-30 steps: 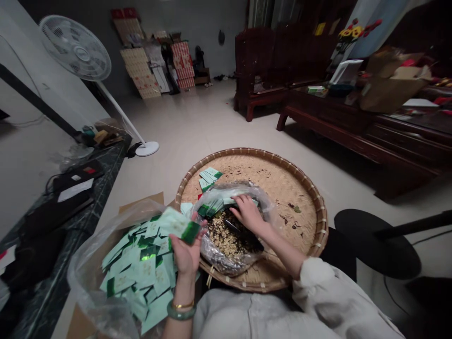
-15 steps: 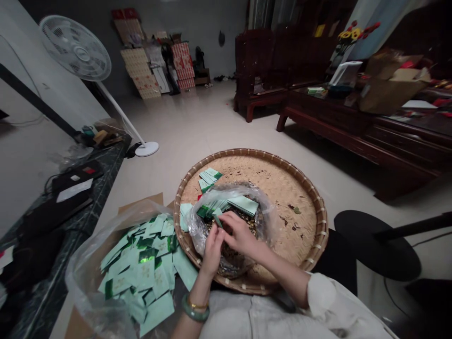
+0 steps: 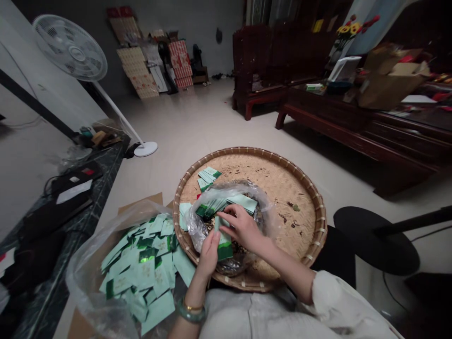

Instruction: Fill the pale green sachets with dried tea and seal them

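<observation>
Sachet (image 3: pixel 223 242) btwn L hand (image 3: pixel 209 254), R hand (image 3: pixel 242 228)

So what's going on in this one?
A person is pinching a green foil-ended sachet between their left hand and right hand, above a clear plastic bag of dark dried leaves in a round woven bamboo tray. More sachets fill another clear bag to their left.

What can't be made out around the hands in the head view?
Print on the sachet between the left hand and right hand: too small.
Contents of the plastic bag on the bamboo tray: hidden by hands and crinkled plastic.
Lower part of the sachet-filled bag: cut off by the bottom edge.
</observation>
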Available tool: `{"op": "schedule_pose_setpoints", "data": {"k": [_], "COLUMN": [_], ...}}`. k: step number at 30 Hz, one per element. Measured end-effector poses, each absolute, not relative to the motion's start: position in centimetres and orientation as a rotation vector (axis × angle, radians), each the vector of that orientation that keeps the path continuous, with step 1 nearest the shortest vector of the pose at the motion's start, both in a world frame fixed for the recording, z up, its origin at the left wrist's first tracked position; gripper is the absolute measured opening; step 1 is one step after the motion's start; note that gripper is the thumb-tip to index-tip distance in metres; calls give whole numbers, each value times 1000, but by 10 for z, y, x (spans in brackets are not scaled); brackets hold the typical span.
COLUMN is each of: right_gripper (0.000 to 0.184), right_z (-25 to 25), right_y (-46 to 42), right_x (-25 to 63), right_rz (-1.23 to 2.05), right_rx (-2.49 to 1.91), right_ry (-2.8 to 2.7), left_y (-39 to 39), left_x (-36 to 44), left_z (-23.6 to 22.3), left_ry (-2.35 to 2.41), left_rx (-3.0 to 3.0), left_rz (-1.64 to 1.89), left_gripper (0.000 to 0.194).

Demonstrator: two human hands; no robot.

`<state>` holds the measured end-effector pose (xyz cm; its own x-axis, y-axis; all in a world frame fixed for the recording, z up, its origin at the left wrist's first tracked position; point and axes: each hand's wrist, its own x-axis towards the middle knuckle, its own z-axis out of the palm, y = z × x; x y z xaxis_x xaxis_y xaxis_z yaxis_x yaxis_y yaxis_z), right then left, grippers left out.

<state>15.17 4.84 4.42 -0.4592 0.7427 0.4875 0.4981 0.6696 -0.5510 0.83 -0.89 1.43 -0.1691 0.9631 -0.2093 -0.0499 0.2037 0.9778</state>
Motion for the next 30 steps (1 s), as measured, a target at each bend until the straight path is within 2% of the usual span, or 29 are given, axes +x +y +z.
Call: {"op": "schedule_pose_setpoints", "data": {"k": [3, 10, 14, 18, 25, 27, 30], "right_gripper": [26, 12, 13, 13, 21, 17, 20], "right_z": [41, 41, 52, 59, 55, 54, 51], "right_y": [48, 55, 57, 56, 54, 53, 51], "right_x": [151, 156, 161, 164, 165, 165, 163], "right_rz": [366, 503, 612, 755, 711, 832, 1255], "right_rx": [-910, -942, -924, -920, -886, -944, -971], "right_ry": [-2114, -2081, -2081, -2049, -2168, -2137, -2006], "left_y": [-8, -7, -2, 3, 5, 8, 11], "left_x": [8, 6, -2, -12, -14, -16, -18], "left_z": [15, 22, 21, 19, 17, 14, 10], "left_ry": [1404, 1338, 1309, 1293, 1278, 1322, 1384], "left_rx": [920, 1138, 1194, 999, 944, 895, 871], "left_rz": [1204, 1101, 1054, 1058, 1037, 1096, 1174], "left_gripper": [39, 38, 37, 43, 46, 49, 51]}}
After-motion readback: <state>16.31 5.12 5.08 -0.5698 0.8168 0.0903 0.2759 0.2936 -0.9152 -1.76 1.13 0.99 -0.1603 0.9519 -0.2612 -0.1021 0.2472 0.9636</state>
